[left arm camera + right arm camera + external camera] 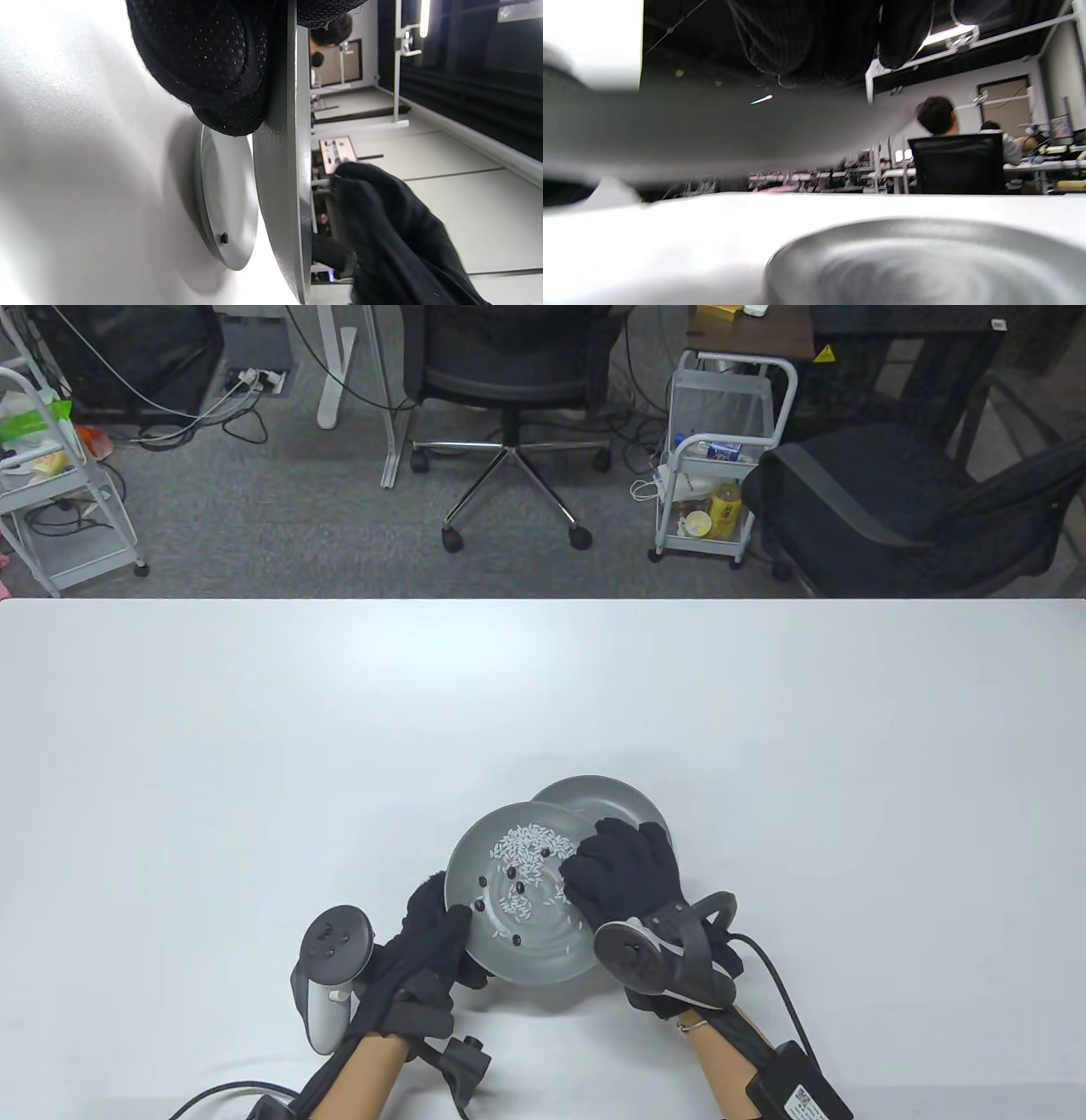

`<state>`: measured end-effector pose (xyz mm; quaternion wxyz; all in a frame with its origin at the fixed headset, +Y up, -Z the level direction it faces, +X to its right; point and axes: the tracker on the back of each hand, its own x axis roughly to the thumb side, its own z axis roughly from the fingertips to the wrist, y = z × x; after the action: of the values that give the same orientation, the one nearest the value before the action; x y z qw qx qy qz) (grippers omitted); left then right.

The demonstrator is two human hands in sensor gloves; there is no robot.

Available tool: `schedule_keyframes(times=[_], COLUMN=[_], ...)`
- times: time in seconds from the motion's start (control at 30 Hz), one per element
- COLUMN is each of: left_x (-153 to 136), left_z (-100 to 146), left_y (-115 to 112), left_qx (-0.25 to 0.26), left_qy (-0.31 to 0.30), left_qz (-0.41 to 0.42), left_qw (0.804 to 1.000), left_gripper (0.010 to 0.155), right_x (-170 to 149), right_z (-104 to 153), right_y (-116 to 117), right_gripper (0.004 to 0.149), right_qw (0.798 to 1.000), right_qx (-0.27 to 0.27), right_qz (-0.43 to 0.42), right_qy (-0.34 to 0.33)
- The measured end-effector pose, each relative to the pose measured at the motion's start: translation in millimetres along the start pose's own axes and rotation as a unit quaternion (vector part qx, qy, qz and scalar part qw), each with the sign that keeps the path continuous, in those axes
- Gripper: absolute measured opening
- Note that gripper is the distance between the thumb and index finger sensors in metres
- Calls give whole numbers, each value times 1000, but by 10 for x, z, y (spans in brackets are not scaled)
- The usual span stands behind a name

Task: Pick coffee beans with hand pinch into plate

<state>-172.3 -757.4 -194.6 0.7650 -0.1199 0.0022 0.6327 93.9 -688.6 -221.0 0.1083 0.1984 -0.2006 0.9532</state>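
1. Step in hand: the left hand [433, 937] grips the rim of the raised round grey plate of white rice and dark coffee beans [519, 887].
2. The right hand [624, 869] reaches into it; pinch state cannot be told.
3. Next: pinch one bean, carry it to the lower round grey plate [607, 797], which already holds one.
4. Plates overlap; white table [254, 746] is open all around.

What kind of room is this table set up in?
Most likely an open-plan office or lab. Beyond the white table stand a swivel chair on grey carpet and a rolling cart; the right wrist view shows a seated person among rows of desks.
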Motion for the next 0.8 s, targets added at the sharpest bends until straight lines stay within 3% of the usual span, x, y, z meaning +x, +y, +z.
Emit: schedule_keyframes(times=[0.13,0.3,0.4,0.57,0.6,0.7,0.73,0.8], left_x=[-13,-15,-15,-15,-15,-15,-17,-19], left_z=[-4,-3,-3,-5,-4,-6,-8,-8], left_y=[11,23,25,28,30,33,32,30], left_qx=[3,7,6,6,7,8,7,7], left_qy=[6,6,7,7,6,5,5,6], left_qz=[6,13,15,16,16,17,18,17], left_qw=[1000,1000,1000,1000,1000,1000,1000,1000], left_gripper=[59,59,59,59,59,59,59,59], right_x=[-279,-541,-538,-543,-545,-460,-354,-146], right_z=[-2,63,79,55,49,23,16,21], right_y=[-6,429,575,529,472,224,115,25], right_gripper=[32,32,32,34,36,40,40,39], right_qw=[998,984,976,971,973,989,993,996], right_qx=[3,125,162,195,187,86,50,38], right_qz=[23,77,100,81,61,-21,-51,-70], right_qy=[66,104,103,115,121,115,92,36])
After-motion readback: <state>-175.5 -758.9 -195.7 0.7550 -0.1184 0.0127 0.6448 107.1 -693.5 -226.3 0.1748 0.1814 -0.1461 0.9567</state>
